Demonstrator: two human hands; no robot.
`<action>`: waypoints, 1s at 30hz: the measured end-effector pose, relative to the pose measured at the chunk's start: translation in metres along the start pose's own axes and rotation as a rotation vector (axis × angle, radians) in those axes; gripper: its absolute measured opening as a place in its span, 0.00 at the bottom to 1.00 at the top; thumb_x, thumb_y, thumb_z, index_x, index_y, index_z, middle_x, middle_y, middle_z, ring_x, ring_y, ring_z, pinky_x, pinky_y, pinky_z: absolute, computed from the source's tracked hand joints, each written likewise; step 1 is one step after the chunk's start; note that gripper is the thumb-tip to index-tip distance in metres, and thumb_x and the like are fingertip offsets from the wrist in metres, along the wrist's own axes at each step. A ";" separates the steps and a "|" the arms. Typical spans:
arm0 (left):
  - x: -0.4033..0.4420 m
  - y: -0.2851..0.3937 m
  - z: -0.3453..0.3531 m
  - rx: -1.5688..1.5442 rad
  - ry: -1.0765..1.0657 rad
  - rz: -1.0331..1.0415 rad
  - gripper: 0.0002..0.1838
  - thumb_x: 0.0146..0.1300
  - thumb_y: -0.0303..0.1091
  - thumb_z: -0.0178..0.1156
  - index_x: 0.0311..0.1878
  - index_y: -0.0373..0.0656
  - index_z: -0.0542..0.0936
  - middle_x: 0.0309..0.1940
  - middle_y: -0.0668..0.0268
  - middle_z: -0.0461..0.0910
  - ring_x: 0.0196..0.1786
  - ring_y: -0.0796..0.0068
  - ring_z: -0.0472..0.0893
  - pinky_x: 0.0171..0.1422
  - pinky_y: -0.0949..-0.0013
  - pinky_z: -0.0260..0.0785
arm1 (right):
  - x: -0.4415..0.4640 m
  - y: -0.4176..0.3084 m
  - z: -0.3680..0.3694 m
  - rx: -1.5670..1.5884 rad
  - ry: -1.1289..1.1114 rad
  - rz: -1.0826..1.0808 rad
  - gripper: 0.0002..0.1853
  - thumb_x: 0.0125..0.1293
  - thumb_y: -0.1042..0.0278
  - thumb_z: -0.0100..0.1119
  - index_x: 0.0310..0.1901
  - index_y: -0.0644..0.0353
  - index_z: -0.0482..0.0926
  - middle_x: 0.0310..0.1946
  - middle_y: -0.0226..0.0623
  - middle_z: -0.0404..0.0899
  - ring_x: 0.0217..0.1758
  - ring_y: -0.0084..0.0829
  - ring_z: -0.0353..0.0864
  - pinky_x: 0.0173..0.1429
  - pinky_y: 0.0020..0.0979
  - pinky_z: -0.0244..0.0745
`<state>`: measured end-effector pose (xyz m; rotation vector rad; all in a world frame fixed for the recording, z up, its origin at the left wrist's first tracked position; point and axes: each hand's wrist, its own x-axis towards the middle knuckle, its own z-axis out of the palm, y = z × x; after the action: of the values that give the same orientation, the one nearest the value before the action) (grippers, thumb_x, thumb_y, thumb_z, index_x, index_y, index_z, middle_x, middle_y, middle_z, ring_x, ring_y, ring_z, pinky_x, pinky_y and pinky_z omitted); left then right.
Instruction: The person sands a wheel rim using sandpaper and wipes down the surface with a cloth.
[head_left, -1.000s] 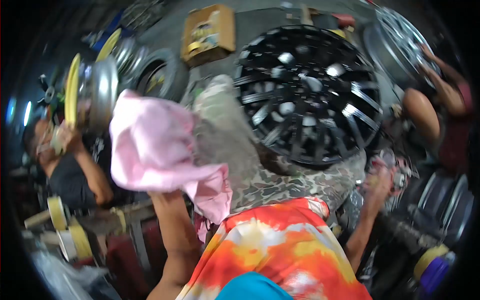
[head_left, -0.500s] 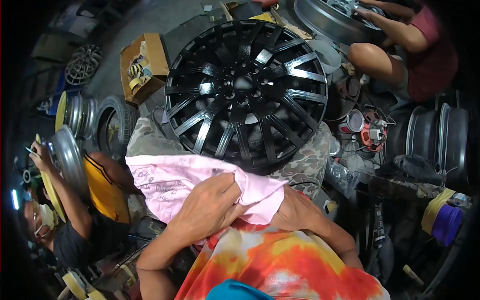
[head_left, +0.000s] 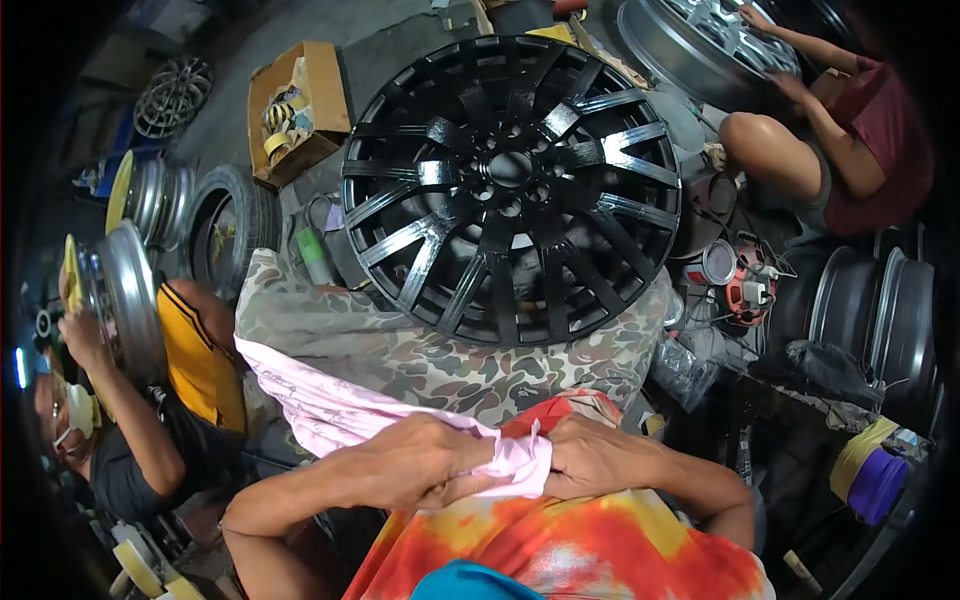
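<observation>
Pink cloth with faint writing point(head_left: 335, 400) stretches from my left knee up to my waist, bunched at its right end. My left hand point(head_left: 425, 462) is closed round the bunched part. Right beside it, my right hand point(head_left: 590, 455) has its fingers curled at the cloth's right end, in front of my tie-dye shirt point(head_left: 540, 540). Beyond both hands, a glossy black multi-spoke wheel rim point(head_left: 510, 190) lies face up past my camouflage trousers point(head_left: 500, 370). Neither hand touches the rim.
A cardboard box with tape rolls point(head_left: 325, 100) and a tyre point(head_left: 235, 225) stand at left. One person point(head_left: 140, 430) sits left by silver rims; another point(head_left: 860, 150) works on a rim at upper right. A red power reel point(head_left: 745, 285) and purple tape point(head_left: 877, 485) are at right.
The cloth, first raised at the left in my left hand, came down in front of me. Since then its right end has been bunched tighter and drawn toward my waist between both hands.
</observation>
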<state>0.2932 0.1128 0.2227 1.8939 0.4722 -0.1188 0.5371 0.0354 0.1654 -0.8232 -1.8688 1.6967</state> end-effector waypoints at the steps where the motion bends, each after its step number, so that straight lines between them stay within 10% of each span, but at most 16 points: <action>1: -0.004 -0.004 0.006 -0.010 -0.001 0.055 0.12 0.66 0.33 0.66 0.47 0.38 0.79 0.27 0.50 0.78 0.31 0.44 0.80 0.35 0.51 0.73 | -0.004 0.003 0.002 -0.006 -0.042 -0.028 0.14 0.71 0.58 0.60 0.37 0.63 0.78 0.23 0.50 0.76 0.24 0.51 0.76 0.30 0.46 0.69; 15: -0.035 -0.021 -0.029 -0.032 0.065 0.239 0.11 0.66 0.32 0.67 0.45 0.34 0.82 0.38 0.53 0.86 0.35 0.55 0.86 0.38 0.62 0.78 | -0.054 0.004 -0.025 0.069 0.079 0.148 0.09 0.68 0.59 0.63 0.37 0.55 0.83 0.24 0.43 0.80 0.24 0.43 0.80 0.31 0.41 0.74; 17: -0.054 0.003 -0.067 -0.088 0.300 -0.536 0.08 0.68 0.31 0.65 0.41 0.35 0.85 0.23 0.58 0.84 0.26 0.71 0.85 0.31 0.67 0.75 | -0.088 0.020 -0.068 -0.215 0.273 0.534 0.11 0.71 0.61 0.58 0.36 0.60 0.83 0.23 0.46 0.79 0.23 0.36 0.80 0.33 0.38 0.75; 20: -0.041 -0.001 -0.069 0.031 0.469 -0.396 0.10 0.71 0.32 0.63 0.38 0.33 0.83 0.19 0.56 0.75 0.23 0.75 0.77 0.30 0.66 0.66 | -0.091 0.021 -0.097 -0.231 0.676 0.582 0.17 0.80 0.62 0.47 0.36 0.67 0.77 0.20 0.38 0.67 0.25 0.25 0.64 0.34 0.33 0.66; 24: -0.005 -0.014 -0.043 0.221 0.257 -0.470 0.14 0.70 0.35 0.64 0.36 0.31 0.78 0.27 0.45 0.75 0.29 0.41 0.73 0.35 0.53 0.64 | -0.104 0.065 -0.082 0.402 0.995 0.587 0.24 0.82 0.49 0.44 0.36 0.60 0.80 0.21 0.21 0.64 0.24 0.17 0.60 0.28 0.26 0.54; 30: 0.013 -0.017 -0.034 0.172 -0.134 -0.384 0.12 0.68 0.34 0.65 0.43 0.33 0.83 0.31 0.49 0.80 0.33 0.45 0.79 0.39 0.55 0.70 | -0.153 0.199 -0.070 0.164 1.325 0.609 0.29 0.83 0.48 0.36 0.41 0.63 0.84 0.18 0.20 0.62 0.21 0.18 0.59 0.28 0.29 0.56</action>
<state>0.2938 0.1523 0.2159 1.9268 0.7488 -0.5514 0.7163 -0.0145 -0.0177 -1.9114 -0.5751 0.9840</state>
